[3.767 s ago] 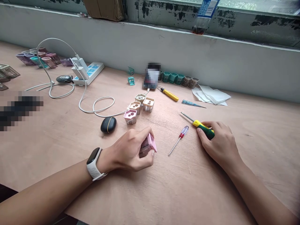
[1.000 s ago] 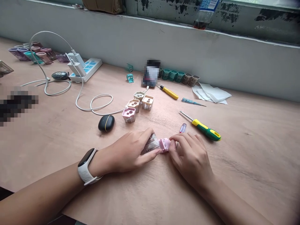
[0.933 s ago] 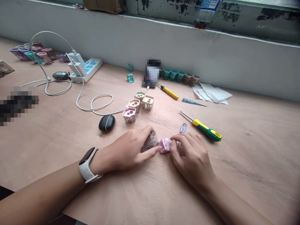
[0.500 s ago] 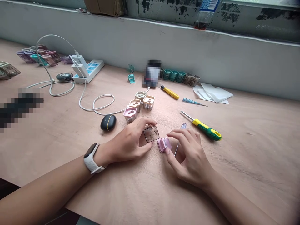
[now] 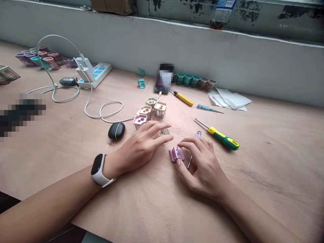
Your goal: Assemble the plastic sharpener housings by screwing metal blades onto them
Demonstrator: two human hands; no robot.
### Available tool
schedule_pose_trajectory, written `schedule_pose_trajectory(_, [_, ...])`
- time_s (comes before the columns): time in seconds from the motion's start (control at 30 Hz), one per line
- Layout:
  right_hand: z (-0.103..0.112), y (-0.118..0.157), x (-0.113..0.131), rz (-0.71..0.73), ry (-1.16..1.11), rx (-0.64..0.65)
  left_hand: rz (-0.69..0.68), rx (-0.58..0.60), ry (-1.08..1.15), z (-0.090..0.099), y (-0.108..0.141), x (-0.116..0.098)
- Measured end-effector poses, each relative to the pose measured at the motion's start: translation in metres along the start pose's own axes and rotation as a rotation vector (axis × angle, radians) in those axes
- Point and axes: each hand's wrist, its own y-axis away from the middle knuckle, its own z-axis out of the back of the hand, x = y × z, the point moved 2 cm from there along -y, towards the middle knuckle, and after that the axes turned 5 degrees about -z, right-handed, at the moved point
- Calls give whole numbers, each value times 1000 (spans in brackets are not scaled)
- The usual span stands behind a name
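My left hand (image 5: 141, 143) lies flat with its fingers over a clear square plastic panel (image 5: 162, 135), which is partly hidden beneath them. Its fingertips reach just past a pink-and-clear cube housing (image 5: 139, 121). My right hand (image 5: 202, 168) has its thumb and forefinger on either side of a small pink plastic part (image 5: 176, 154). Under that palm lies a small screwdriver with a clear-and-red handle (image 5: 197, 134), its shaft partly hidden. A yellow-and-green screwdriver (image 5: 222, 140) rests just beyond my right fingers.
Two cream cube housings (image 5: 160, 109) stand beside the pink one. Behind are a black earbud case (image 5: 116, 131), a white cable, a power strip (image 5: 94, 76), a yellow screwdriver (image 5: 183, 98), a row of small teal and brown cups (image 5: 193, 80), and white paper sheets (image 5: 229, 100).
My left hand has lowered the clear panel from a pinch and now lies flat over it. My right fingers have closed in on the pink part.
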Motion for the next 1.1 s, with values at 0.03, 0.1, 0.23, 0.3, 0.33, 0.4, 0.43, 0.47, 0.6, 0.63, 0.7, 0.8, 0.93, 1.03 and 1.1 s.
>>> schedule_pose_trajectory(0.03, [0,0,0,0,0,0,-12,-2,-22,1,0,0])
schedule_pose_trajectory(0.1, [-1,-1,0,0,-1,5,-26,2,-49,2,0,1])
schedule_pose_trajectory(0.23, [0,-1,0,6,-6,10,-31,5,-65,3,0,2])
schedule_pose_trajectory(0.3, [1,0,1,12,-9,5,-31,-7,-66,3,1,3])
schedule_pose_trajectory(0.33, [1,0,1,13,-9,3,-31,-27,-67,4,2,3])
schedule_pose_trajectory(0.4, [1,0,1,11,-7,3,-35,-100,-71,5,3,2])
schedule_pose_trajectory(0.43, [1,0,1,10,-6,4,-38,-117,-72,6,3,2])
schedule_pose_trajectory(0.47, [1,0,1,9,-3,8,-45,-107,-72,5,3,1])
schedule_pose_trajectory(0.6, [0,-1,1,9,1,12,-90,84,-65,1,1,-2])
schedule_pose_trajectory(0.63, [0,-2,1,8,1,11,-88,95,-64,1,1,-3])
schedule_pose_trajectory(0.7, [0,-2,1,7,-2,7,-68,74,-60,1,0,-2])
schedule_pose_trajectory(0.8, [0,-2,1,5,-10,11,-47,67,-47,0,0,-1])
schedule_pose_trajectory(0.93, [0,-2,1,2,-10,10,7,16,-27,1,2,2])
schedule_pose_trajectory(1.03, [1,-1,1,4,-12,10,65,-42,-28,1,3,5])
schedule_pose_trajectory(1.1, [1,-1,1,4,-12,13,97,-90,-31,1,3,6])
